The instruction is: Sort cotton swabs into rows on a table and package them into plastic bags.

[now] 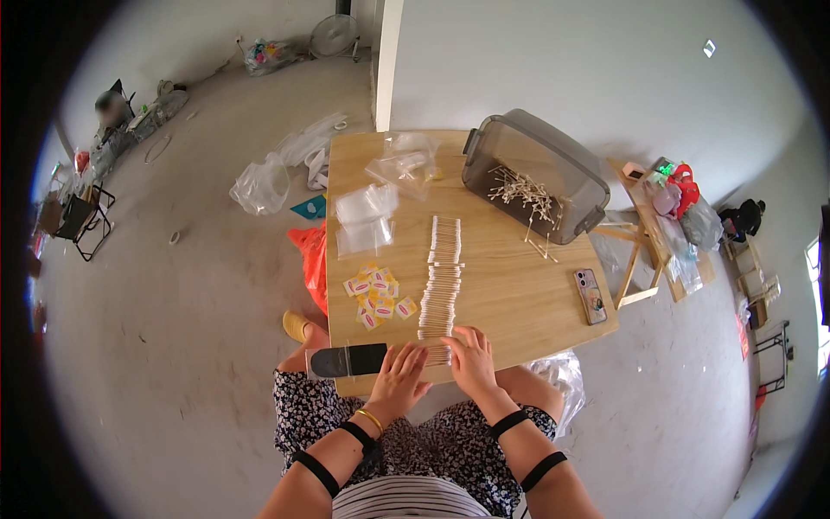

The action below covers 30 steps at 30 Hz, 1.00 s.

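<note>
A column of cotton swabs [439, 294] runs down the middle of the wooden table [519, 298], the sticks lying crosswise side by side. At its near end my left hand [399, 378] rests with fingers stretched out, by the left ends of the swabs. Facing it, my right hand [473, 362] touches the right ends, thumb and fingers apart. Some swabs between the hands are partly covered. Left of my left hand lies a flat dark piece with one rounded end [346, 361]; its kind is unclear. Small yellow-and-white printed packets [376, 294] lie in a loose pile left of the column.
A grey translucent bin [540, 173] lies tipped at the far right, with loose swabs [527, 192] inside and some spilling out. Clear plastic bags [367, 212] lie far left on the table. A phone [591, 297] sits near the right edge. A smaller side table [657, 229] stands beyond.
</note>
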### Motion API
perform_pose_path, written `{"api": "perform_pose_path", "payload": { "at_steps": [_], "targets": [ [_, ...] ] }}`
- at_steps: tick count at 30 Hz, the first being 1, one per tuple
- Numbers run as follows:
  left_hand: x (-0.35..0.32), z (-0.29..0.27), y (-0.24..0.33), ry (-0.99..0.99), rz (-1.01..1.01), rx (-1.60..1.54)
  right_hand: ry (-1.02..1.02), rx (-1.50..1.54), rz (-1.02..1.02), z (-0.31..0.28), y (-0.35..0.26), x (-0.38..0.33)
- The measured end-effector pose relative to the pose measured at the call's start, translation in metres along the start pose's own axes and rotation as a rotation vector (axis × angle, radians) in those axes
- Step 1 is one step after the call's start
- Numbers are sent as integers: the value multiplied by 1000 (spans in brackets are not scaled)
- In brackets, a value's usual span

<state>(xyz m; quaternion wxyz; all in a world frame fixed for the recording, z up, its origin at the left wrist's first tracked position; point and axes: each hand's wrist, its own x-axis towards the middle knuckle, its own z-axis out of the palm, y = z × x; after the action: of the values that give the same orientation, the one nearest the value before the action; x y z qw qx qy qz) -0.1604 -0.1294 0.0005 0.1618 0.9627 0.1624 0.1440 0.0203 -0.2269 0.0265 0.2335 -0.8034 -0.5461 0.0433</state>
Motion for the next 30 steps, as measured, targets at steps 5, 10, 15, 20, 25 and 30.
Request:
{"api": "perform_pose_path", "payload": {
  "at_steps": [5, 10, 15, 20, 25, 30],
  "targets": [
    [0, 2, 0, 4, -3, 28, 25, -13, -39, 4, -8, 14],
    [-1, 3, -1, 0, -3, 37, -3, -32, -28, 9, -11, 17],
    [4, -1, 1, -1, 16, 21, 0, -39, -40, 15, -12, 8],
    [3, -1, 0, -31, 18, 39, 49, -4, -19, 10, -12, 12],
    [4, -2, 2, -47, 12, 66, -9, -29, -30, 6, -8, 10],
    [4, -4, 1, -52, 23, 84, -9, 43, 14, -2, -7, 8]
  ]
}}
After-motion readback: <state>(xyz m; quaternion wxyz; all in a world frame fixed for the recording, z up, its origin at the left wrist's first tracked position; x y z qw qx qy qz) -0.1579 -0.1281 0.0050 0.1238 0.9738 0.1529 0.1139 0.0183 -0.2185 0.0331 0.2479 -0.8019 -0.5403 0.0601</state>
